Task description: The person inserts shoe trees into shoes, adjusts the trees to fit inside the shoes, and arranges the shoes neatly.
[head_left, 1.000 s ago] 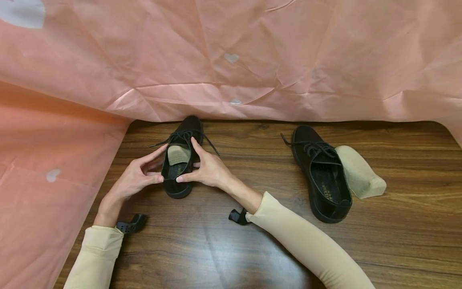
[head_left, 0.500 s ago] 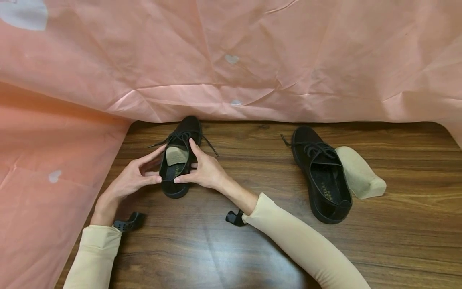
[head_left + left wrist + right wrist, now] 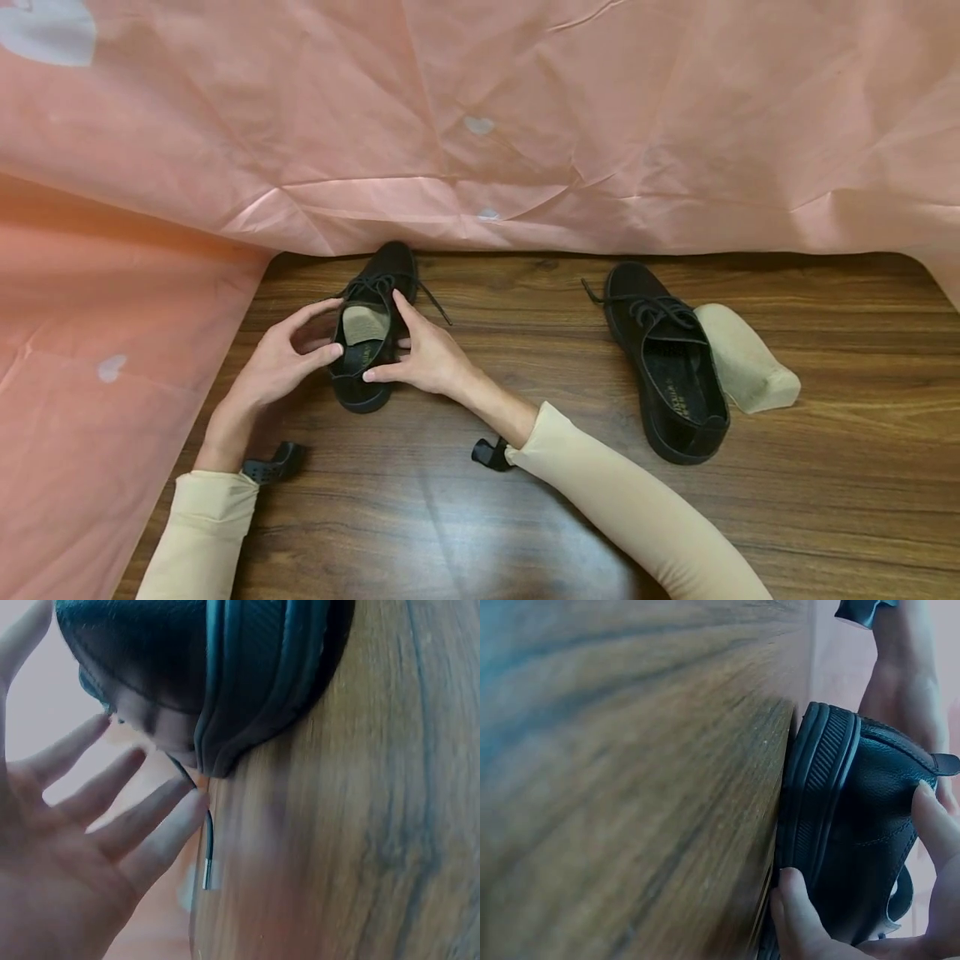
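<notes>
A black lace-up shoe point(image 3: 365, 393) stands at the left of the floor, toe away from me. Inside its opening shows a beige moulded shoe insert point(image 3: 366, 323). My right hand point(image 3: 431, 354) holds the shoe's right side, thumb at the heel collar and forefinger by the laces; in the right wrist view a finger lies at the sole of the shoe point(image 3: 877, 802). On the other side is my left hand point(image 3: 279, 360), fingers spread loosely, thumb over the collar edge. The left wrist view shows its extended fingers by the shoe point(image 3: 142, 660) and a dangling lace point(image 3: 210, 832).
A second black lace-up shoe point(image 3: 675, 433) stands to the right, its insole visible. Another beige shoe insert point(image 3: 746, 358) lies against its right side. Pink sheeting with hearts point(image 3: 480, 167) hangs along the back and left of the wooden floor point(image 3: 540, 350).
My left thumb has shifted up and over the shoe's collar, and the left fingers have drawn slightly back. The shoe has moved slightly left. My right hand keeps its hold.
</notes>
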Demonstrator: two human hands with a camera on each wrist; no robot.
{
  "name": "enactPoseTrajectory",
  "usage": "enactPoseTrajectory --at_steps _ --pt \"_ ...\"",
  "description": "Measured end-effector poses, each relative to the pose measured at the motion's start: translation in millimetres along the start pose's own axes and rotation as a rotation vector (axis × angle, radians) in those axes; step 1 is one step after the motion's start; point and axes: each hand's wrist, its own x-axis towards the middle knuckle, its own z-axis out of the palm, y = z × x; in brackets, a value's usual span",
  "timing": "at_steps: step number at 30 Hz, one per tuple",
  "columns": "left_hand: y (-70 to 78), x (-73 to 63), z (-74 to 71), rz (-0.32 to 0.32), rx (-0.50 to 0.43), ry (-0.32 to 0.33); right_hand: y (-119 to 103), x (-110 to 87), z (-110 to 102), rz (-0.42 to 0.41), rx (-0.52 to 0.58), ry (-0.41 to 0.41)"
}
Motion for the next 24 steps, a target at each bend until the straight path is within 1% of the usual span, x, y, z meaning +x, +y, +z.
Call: enactPoseTrajectory --at_steps 2,4,7,9,13,19,21,24 --pt "3.0 0.5 2.4 -0.010 0.060 0.068 0.0 -1.7 -2.3 -0.004 -0.046 0.015" --pt "6.1 1.5 5.1 -0.002 0.119 0.127 -0.1 -3.6 -5.7 -0.010 -0.102 0.033" --pt "10.9 3.9 9.2 0.039 0.164 0.182 -1.0 -7.5 -12.9 -0.010 -0.183 0.071" --pt "14.3 6.2 11.6 0.080 0.193 0.203 -1.4 -9.3 -17.3 -0.008 -0.197 0.083" --pt "22.0 9.9 15.0 0.147 0.197 0.214 -1.8 -11.8 -21.5 -0.003 -0.199 0.089" --pt "29.4 13.0 23.1 0.224 0.204 0.211 0.8 -16.2 -24.0 -0.030 -0.240 0.062" --pt "31.1 14.0 25.4 0.242 0.215 0.202 1.9 -17.8 -25.6 -0.035 -0.254 0.060" --pt "33.9 15.9 29.6 0.248 0.236 0.178 3.9 -20.5 -29.6 -0.046 -0.277 0.071"
